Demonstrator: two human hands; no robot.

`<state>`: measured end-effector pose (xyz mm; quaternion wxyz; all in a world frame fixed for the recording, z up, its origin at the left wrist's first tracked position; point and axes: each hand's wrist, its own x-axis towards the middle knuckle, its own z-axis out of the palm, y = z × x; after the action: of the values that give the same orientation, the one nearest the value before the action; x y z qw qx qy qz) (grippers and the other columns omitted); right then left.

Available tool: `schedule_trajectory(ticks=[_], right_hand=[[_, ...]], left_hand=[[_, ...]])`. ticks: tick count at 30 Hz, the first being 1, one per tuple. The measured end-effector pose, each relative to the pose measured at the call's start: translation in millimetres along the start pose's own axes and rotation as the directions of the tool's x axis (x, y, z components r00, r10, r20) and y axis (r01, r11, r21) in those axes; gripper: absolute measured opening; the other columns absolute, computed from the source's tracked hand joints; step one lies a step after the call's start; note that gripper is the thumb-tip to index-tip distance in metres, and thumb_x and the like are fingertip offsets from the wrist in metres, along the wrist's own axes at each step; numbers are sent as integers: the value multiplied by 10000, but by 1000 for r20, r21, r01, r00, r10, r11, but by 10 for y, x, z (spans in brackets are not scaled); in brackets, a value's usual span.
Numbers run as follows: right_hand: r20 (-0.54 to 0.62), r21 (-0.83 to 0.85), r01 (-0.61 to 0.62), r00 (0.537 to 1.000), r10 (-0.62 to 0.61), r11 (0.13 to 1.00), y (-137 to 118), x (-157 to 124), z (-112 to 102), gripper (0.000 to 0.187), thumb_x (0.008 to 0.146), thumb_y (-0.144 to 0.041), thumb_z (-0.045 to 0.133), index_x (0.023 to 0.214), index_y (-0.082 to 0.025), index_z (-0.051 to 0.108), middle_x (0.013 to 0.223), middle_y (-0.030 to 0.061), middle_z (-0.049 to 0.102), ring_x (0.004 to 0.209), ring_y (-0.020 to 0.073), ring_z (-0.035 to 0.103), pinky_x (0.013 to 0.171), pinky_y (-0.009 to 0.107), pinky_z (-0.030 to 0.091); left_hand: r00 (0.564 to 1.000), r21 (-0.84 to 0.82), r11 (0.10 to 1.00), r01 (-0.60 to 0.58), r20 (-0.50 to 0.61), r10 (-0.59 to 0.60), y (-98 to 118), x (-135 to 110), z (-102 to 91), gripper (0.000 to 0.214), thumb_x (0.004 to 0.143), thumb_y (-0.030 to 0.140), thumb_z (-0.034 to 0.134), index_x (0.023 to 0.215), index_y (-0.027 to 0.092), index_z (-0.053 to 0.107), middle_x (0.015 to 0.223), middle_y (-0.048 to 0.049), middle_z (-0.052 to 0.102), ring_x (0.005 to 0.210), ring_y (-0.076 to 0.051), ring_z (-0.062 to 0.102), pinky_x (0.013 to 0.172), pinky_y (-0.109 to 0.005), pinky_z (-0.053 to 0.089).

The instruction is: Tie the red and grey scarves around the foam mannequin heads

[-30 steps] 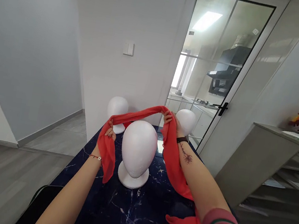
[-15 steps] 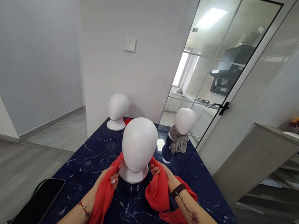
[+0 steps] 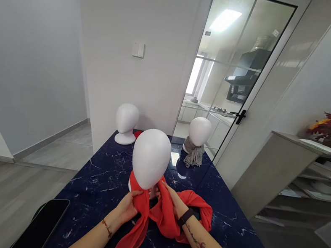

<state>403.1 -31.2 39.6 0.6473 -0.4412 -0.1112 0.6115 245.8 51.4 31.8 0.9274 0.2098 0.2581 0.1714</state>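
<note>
A white foam mannequin head (image 3: 150, 157) stands in the middle of the dark blue marbled table (image 3: 100, 181). A red scarf (image 3: 168, 216) is wrapped round its neck, with both ends brought together in front. My left hand (image 3: 127, 208) is closed on the left end, which hangs down toward me. My right hand (image 3: 171, 198) is closed on the right end, whose loose part lies bunched on the table to the right. The two hands almost touch just below the head's chin.
Two more white foam heads stand at the table's far end: a bare one (image 3: 126, 122) on the left, one (image 3: 199, 133) with a grey scarf (image 3: 192, 155) on the right. A black phone (image 3: 40, 226) lies at the near left edge. A glass door (image 3: 234, 76) is behind; shelving (image 3: 313, 175) stands right.
The scarf, first held stretched above the head, came down behind it round the neck. Both hands then pulled its ends forward and together in front.
</note>
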Motion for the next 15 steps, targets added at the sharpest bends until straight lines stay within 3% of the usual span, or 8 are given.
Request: schedule_trajectory(ticks=[4, 7, 10, 12, 15], right_hand=[[-60, -22, 8, 998, -10, 1000, 88, -193, 160, 220, 872, -330, 528, 799, -133, 595, 609, 11, 639, 463, 88, 571, 482, 179, 478], [-63, -100, 75, 995, -81, 992, 191, -436, 234, 184, 810, -300, 604, 913, -148, 605, 741, 32, 691, 590, 128, 636, 591, 230, 516], [-41, -194, 146, 987, -156, 970, 325, -714, 243, 369, 745, -357, 668, 1060, -184, 582, 960, 49, 698, 838, 180, 666, 804, 315, 515], [-23, -245, 201, 977, -213, 948, 435, -889, 236, 500, 710, -405, 698, 1145, -206, 554, 1114, 50, 656, 1015, 189, 620, 951, 334, 445], [0, -313, 176, 983, -186, 933, 646, -1108, 265, 656, 650, -464, 735, 1204, -185, 520, 1110, 66, 654, 1023, 200, 614, 963, 339, 431]], left_hand=[[998, -23, 1000, 8, 61, -7, -56, 34, -54, 273, 794, 72, 484, 1039, 25, 594, 891, -142, 718, 870, -218, 683, 872, -330, 499], [997, -32, 999, 1, 83, 2, -75, 34, -58, 264, 811, 68, 472, 1038, 47, 606, 909, -129, 718, 905, -218, 677, 897, -343, 494], [998, -24, 999, -30, 51, 31, -87, 29, -54, 259, 799, 39, 482, 1018, 59, 618, 896, -115, 721, 915, -213, 675, 912, -345, 491], [999, -9, 999, -47, 26, 47, -103, 32, -55, 262, 778, 15, 500, 1001, 73, 624, 896, -105, 723, 909, -206, 676, 915, -338, 490], [995, 28, 995, -97, -6, 97, -147, 48, -57, 269, 730, -16, 541, 957, 95, 633, 879, -94, 727, 871, -205, 684, 907, -347, 496]])
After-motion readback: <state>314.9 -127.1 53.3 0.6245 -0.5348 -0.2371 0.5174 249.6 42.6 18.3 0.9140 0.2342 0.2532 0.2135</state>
